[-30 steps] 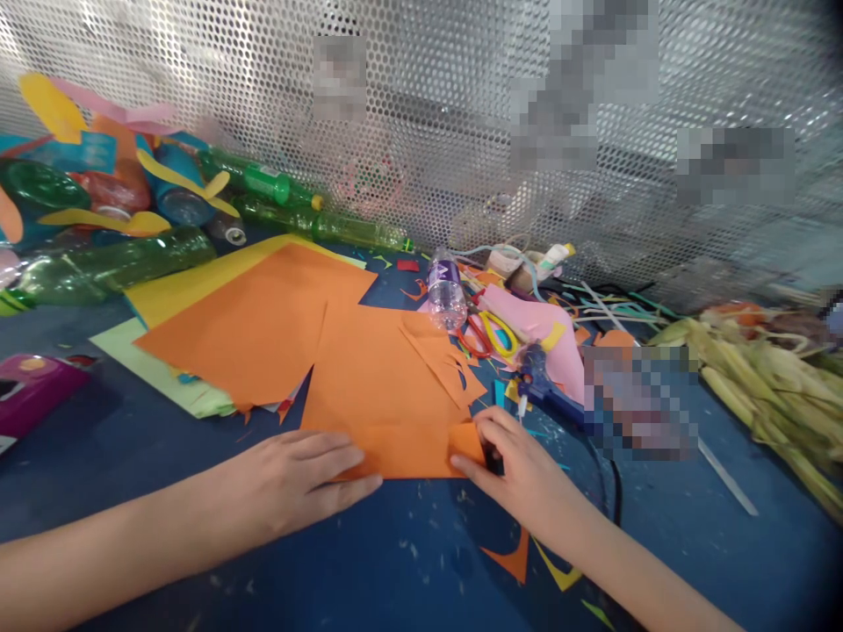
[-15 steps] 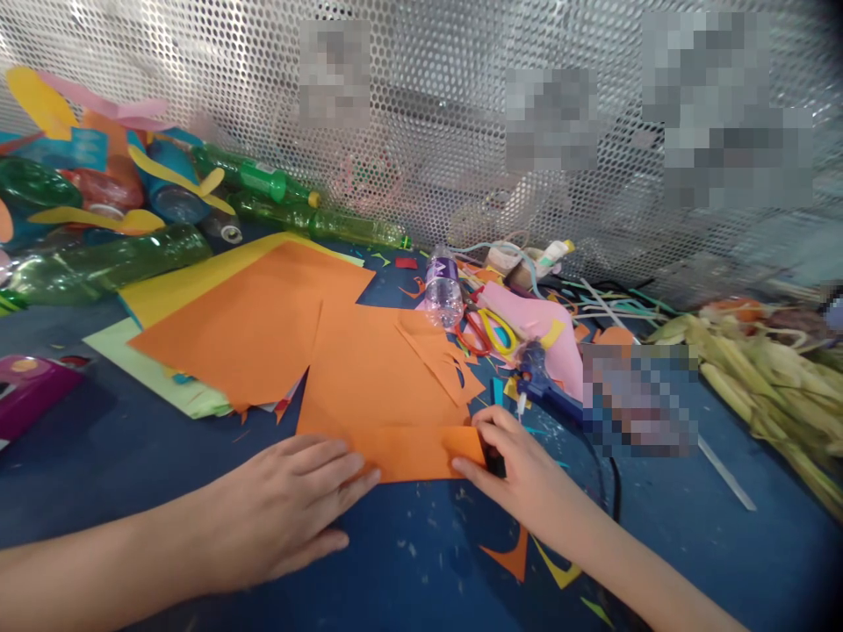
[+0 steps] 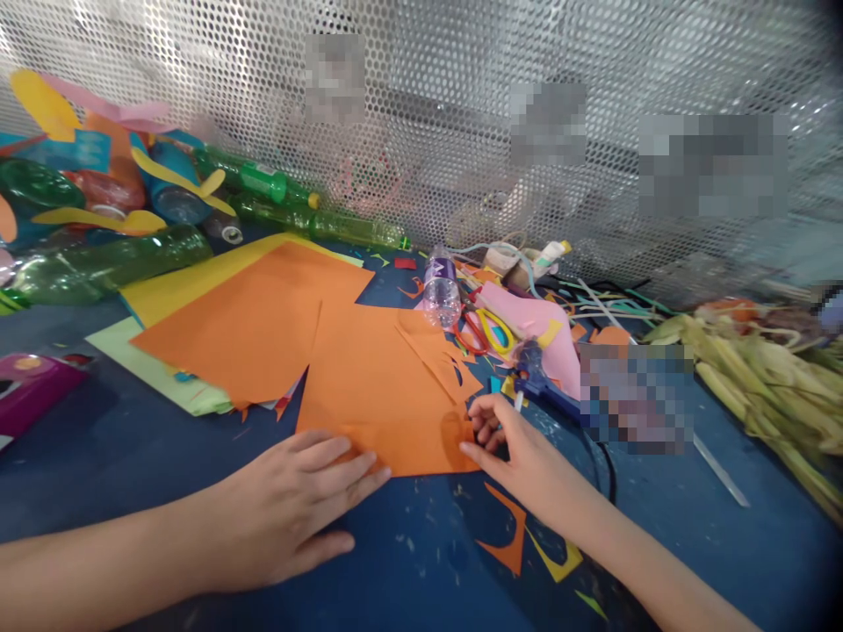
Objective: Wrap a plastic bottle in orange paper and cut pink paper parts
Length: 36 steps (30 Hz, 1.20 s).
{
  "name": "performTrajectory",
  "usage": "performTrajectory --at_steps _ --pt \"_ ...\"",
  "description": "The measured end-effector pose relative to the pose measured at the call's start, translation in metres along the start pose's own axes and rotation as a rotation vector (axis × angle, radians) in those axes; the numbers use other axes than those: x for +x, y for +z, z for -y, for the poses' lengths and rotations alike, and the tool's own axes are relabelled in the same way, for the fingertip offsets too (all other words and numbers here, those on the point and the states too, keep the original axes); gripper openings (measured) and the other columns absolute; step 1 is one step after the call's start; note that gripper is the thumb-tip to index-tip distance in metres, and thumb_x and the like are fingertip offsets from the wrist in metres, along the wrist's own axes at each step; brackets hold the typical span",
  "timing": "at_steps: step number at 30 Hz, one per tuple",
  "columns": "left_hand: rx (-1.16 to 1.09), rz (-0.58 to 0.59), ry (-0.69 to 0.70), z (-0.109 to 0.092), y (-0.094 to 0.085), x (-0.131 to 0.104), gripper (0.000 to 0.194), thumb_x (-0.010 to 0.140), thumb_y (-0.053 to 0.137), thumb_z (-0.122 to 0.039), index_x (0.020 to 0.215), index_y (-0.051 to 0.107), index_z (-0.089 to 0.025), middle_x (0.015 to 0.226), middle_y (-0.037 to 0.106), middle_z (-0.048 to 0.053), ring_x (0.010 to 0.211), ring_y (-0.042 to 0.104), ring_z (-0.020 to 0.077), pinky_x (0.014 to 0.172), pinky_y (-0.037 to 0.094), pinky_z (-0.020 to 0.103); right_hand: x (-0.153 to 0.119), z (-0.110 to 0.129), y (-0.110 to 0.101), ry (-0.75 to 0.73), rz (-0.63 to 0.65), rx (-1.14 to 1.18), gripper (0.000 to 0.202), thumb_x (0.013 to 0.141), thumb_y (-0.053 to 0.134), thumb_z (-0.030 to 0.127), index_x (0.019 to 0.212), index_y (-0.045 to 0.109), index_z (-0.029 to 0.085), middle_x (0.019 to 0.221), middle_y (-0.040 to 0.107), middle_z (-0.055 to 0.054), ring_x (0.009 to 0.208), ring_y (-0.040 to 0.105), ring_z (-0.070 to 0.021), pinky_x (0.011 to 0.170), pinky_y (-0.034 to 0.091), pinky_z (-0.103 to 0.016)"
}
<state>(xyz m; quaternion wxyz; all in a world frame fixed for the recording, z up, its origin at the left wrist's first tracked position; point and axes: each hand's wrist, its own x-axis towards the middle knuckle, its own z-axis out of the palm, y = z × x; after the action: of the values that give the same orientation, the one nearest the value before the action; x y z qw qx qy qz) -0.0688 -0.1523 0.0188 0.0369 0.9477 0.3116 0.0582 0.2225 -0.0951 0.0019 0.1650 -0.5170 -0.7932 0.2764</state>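
A sheet of orange paper (image 3: 369, 373) lies on the blue table, with a folded strip along its near edge. My left hand (image 3: 309, 500) rests over the near left corner, fingers stretched out and touching the strip. At the near right corner my right hand (image 3: 504, 439) pinches the paper between thumb and bent fingers. Another orange sheet (image 3: 250, 325) lies left of it, over a yellow sheet (image 3: 171, 283) and pale green sheets (image 3: 132, 355). Orange cut scraps (image 3: 438, 360) overlap the sheet's right side.
A clear bottle (image 3: 443, 290), scissors (image 3: 493, 332), pink paper (image 3: 543, 338) and a blue glue gun (image 3: 546, 391) lie right of centre. Green bottles (image 3: 111, 263) stand at back left, near a purple object (image 3: 39, 391). Dry husks (image 3: 757, 377) lie far right; perforated metal (image 3: 448, 132) rises behind.
The right end of the folded strip has flattened against the sheet. My right hand has shifted slightly up, still at the corner. My left hand has slid slightly right.
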Motion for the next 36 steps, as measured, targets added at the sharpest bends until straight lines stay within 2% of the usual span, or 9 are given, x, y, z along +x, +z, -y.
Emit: performTrajectory --at_steps 4,6,8,12,16,21,25,29,36 --pt "-0.033 0.013 -0.014 0.000 0.002 0.001 0.047 0.091 0.042 -0.038 0.136 0.038 -0.023 0.126 0.057 0.000 0.107 0.053 0.0198 0.091 0.040 0.030 -0.003 0.004 0.001 -0.065 -0.094 -0.046 0.016 0.082 0.056 0.018 0.091 0.043 0.022 0.082 0.050 -0.001 0.069 0.053 -0.0120 0.065 0.050 -0.028" --pt "-0.040 0.012 -0.014 0.001 0.003 0.002 0.048 0.090 0.043 -0.037 0.137 0.037 -0.024 0.126 0.057 0.001 0.107 0.053 0.0204 0.091 0.039 0.031 -0.007 0.012 0.003 -0.200 -0.241 -0.174 0.011 0.083 0.056 0.022 0.092 0.049 0.021 0.090 0.052 -0.004 0.079 0.054 -0.0149 0.073 0.049 -0.032" --pt "-0.045 0.010 -0.012 0.002 0.003 0.002 0.049 0.090 0.044 -0.037 0.137 0.037 -0.024 0.125 0.057 0.002 0.106 0.053 0.0206 0.092 0.039 0.032 -0.013 0.021 0.005 -0.415 -0.359 -0.379 0.019 0.083 0.058 0.026 0.102 0.057 0.025 0.103 0.053 -0.007 0.095 0.052 -0.0196 0.086 0.043 -0.038" --pt "-0.043 0.005 -0.010 0.001 0.005 0.001 0.051 0.089 0.046 -0.038 0.137 0.037 -0.023 0.124 0.058 0.004 0.106 0.053 0.0219 0.093 0.039 0.033 -0.019 0.034 0.011 -0.731 -0.257 -0.632 0.033 0.086 0.055 0.034 0.119 0.056 0.034 0.121 0.056 -0.001 0.118 0.043 -0.0197 0.110 0.015 -0.043" --pt "-0.024 -0.012 -0.001 0.001 0.005 -0.001 0.052 0.089 0.046 -0.038 0.138 0.035 -0.022 0.126 0.056 0.004 0.109 0.052 0.0231 0.094 0.039 0.035 -0.017 0.031 0.013 -0.735 -0.096 -0.688 0.040 0.088 0.048 0.045 0.127 0.049 0.036 0.136 0.046 0.001 0.130 0.032 -0.0202 0.112 0.004 -0.045" --pt "-0.012 -0.022 0.003 0.001 0.005 -0.001 0.047 0.090 0.044 -0.039 0.133 0.042 -0.021 0.125 0.058 0.004 0.108 0.053 0.0223 0.094 0.039 0.033 -0.017 0.027 0.012 -0.759 -0.027 -0.703 0.047 0.089 0.046 0.042 0.135 0.037 0.039 0.138 0.044 0.001 0.133 0.029 -0.0192 0.112 -0.001 -0.046" --pt "-0.001 -0.014 -0.002 0.001 0.004 0.001 0.050 0.089 0.044 -0.039 0.135 0.039 -0.021 0.125 0.058 0.005 0.106 0.054 0.0229 0.092 0.041 0.034 -0.017 0.029 0.011 -0.737 -0.042 -0.661 0.041 0.088 0.049 0.040 0.129 0.046 0.038 0.135 0.048 0.001 0.132 0.031 -0.0181 0.113 0.001 -0.044" --pt "-0.020 -0.036 0.047 0.004 0.001 0.001 0.045 0.090 0.044 -0.036 0.131 0.044 -0.018 0.120 0.061 0.006 0.102 0.056 0.0229 0.088 0.044 0.033 -0.014 0.029 -0.001 -0.724 -0.058 -0.608 0.026 0.086 0.054 0.037 0.110 0.063 0.035 0.131 0.052 0.002 0.129 0.036 -0.0193 0.113 0.009 -0.044" --pt "-0.121 -0.169 0.068 0.018 -0.012 -0.001 0.023 0.088 0.049 -0.027 0.103 0.065 -0.020 0.084 0.068 0.007 0.084 0.062 0.0173 0.077 0.050 0.027 -0.011 0.025 -0.023 -0.717 0.003 -0.504 0.018 0.083 0.057 0.025 0.094 0.070 0.029 0.117 0.063 0.002 0.124 0.043 -0.0211 0.110 0.020 -0.048"
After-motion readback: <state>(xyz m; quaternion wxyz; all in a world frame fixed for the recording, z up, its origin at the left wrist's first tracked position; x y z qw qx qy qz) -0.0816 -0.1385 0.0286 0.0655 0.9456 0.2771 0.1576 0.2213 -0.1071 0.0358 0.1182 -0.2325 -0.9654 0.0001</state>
